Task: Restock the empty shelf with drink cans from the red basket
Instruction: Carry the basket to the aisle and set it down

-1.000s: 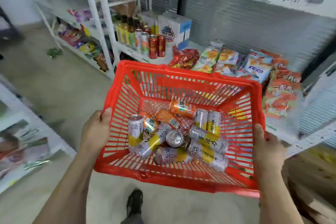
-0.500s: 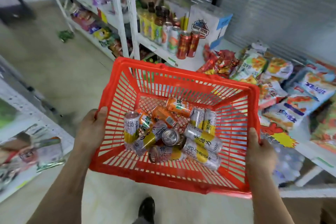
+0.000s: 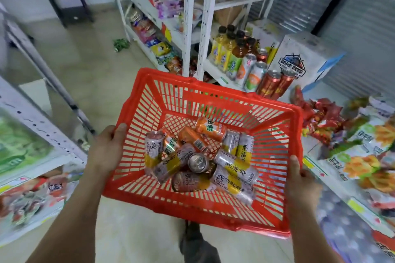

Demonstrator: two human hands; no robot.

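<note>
Cans [image 3: 233,164] first: I count about 11 in the red basket [image 3: 213,100], roughly 8 of the silver-and-yellow tea kind and 3 orange ones [image 3: 210,128], but they're heaped on each other so the count is approximate. 1 silver can stands on end showing its pull-tab top [image 3: 198,162]; the rest lie on their sides in the near half of the basket floor. Some labels are readable ("CHA HUO LI"), others are blurred or turned away.

The basket itself is slatted red plastic, rectangular, held out over the aisle floor in front of the person. 2 hands are on it: left hand [image 3: 106,151] clamped on the left rim with the thumb over the top edge, right hand [image 3: 299,179] gripping the right rim the same way. Fingers of both are hidden under the rim.

Beyond the basket, on the white shelf [image 3: 215,74], there are bottles with black caps [image 3: 228,49], at least 6, though the back ones overlap. In front of those stand 2 pale cans with orange print [image 3: 250,72] and 2 red cans [image 3: 275,86], with 1 more red can top behind. A white carton [image 3: 303,57] sits beside them. Snack bags [image 3: 352,145] are piled on the right, too jumbled and blurred to count. 1 dark shoe [image 3: 192,239] shows below the basket, partly hidden by it.
</note>
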